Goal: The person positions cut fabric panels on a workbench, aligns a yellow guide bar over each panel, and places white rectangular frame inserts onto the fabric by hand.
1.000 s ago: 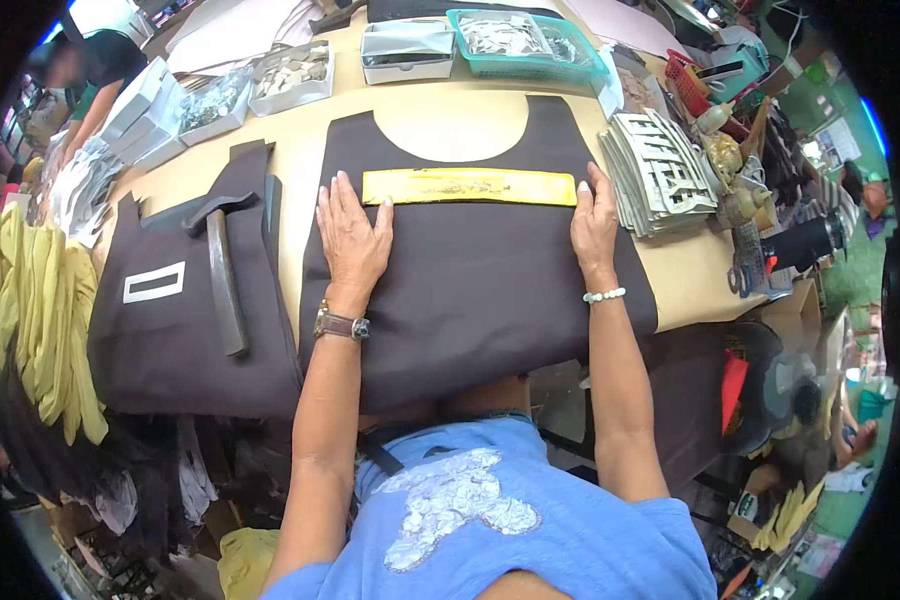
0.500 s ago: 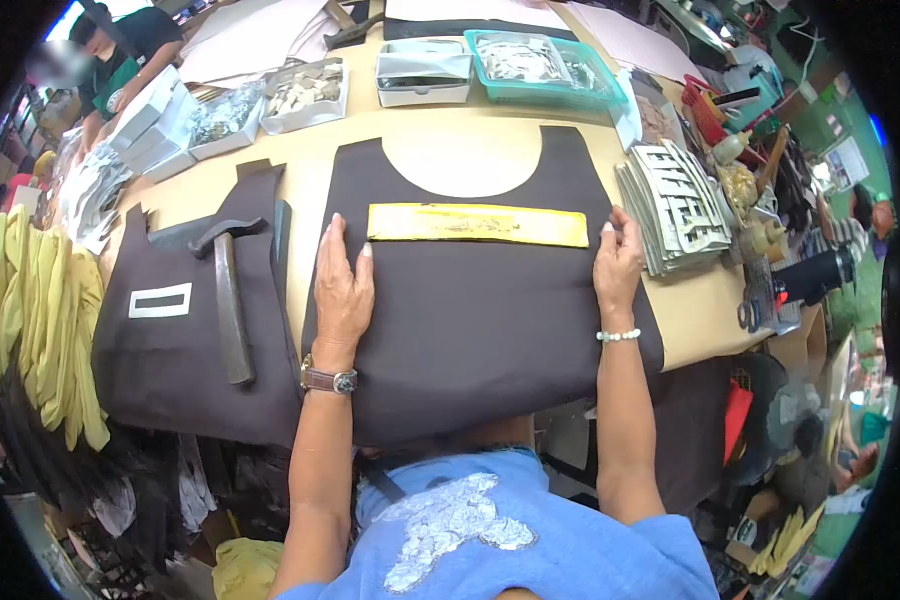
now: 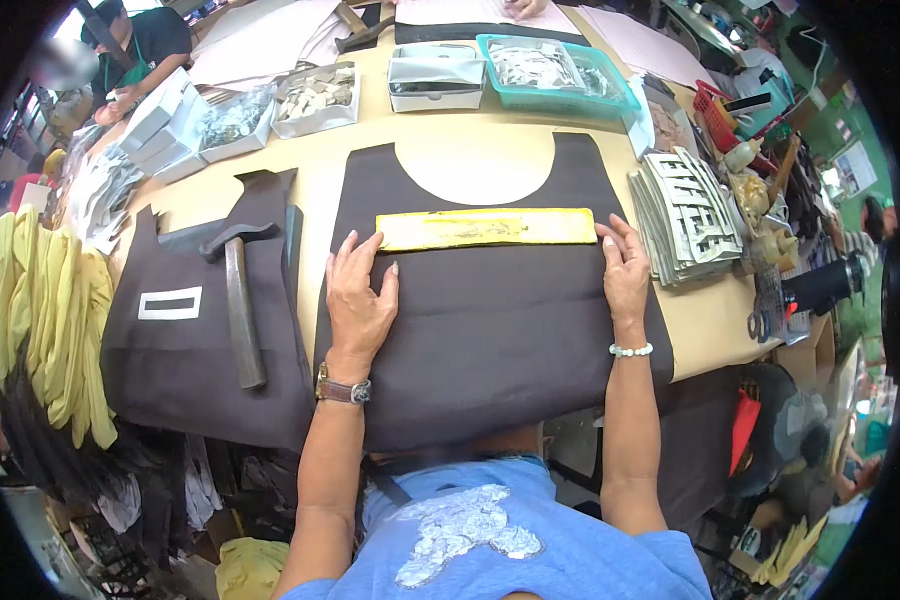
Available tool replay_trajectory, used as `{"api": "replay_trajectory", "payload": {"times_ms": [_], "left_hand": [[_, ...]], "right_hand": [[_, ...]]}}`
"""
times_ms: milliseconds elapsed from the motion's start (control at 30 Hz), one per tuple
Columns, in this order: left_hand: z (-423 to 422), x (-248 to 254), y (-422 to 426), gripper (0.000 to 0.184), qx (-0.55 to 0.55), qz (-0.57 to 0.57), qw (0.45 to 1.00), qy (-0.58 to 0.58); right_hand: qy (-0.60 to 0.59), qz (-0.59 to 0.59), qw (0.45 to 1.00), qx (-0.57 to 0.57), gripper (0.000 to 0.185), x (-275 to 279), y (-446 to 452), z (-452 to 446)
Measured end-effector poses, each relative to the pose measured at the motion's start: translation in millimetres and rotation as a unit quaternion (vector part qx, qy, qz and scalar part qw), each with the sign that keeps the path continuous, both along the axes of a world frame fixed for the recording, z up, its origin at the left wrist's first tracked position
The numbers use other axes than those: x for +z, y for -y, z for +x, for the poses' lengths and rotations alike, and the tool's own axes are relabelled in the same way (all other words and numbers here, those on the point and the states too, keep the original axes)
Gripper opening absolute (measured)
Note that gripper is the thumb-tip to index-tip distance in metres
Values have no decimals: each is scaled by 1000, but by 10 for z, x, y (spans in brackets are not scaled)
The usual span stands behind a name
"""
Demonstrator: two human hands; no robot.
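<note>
Workroom table (image 3: 710, 335), tan and crowded, spreads beneath a large dark cloth (image 3: 490, 340) bearing a yellow strip (image 3: 485, 229) below its curved neckline. Left of the strip lies a smaller dark cloth (image 3: 205, 375) (with a white rectangular outline on it). Beyond the strip sits a teal basket (image 3: 570, 102) of small pieces; to its right is a stack of cut-out sheets (image 3: 685, 225). Well left of it, a hammer (image 3: 241, 310) rests on the smaller cloth. At the strip's left end, the left hand (image 3: 358, 300) is open, fingers spread wide, fingertips at the corner. The right hand (image 3: 625, 270), loosely open with bent fingers, is at the right end, probably touching it, though the contact is hard to make out.
</note>
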State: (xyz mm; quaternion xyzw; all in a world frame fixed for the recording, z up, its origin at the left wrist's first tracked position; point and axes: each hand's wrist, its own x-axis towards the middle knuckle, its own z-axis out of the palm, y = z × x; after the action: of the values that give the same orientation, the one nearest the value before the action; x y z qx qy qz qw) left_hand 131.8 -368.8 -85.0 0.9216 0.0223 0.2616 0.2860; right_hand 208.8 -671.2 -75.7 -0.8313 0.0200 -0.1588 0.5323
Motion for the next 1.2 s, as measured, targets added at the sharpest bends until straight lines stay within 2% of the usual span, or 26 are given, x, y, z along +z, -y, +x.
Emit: {"api": "replay_trajectory", "payload": {"times_ms": [67, 267, 833, 1200], "left_hand": [[-8, -15, -12, 38, 9, 1, 1000, -14], [-18, 33, 1, 36, 23, 19, 999, -25], [-10, 0, -9, 35, -2, -6, 1000, -19], [0, -9, -4, 36, 25, 9, 999, -32]], "right_hand": [[7, 29, 999, 23, 31, -63, 6, 19], [-24, -31, 999, -6, 32, -25, 8, 7], [-12, 6, 1000, 9, 33, -51, 17, 32], [-16, -1, 1000, 2, 33, -59, 18, 26]]}}
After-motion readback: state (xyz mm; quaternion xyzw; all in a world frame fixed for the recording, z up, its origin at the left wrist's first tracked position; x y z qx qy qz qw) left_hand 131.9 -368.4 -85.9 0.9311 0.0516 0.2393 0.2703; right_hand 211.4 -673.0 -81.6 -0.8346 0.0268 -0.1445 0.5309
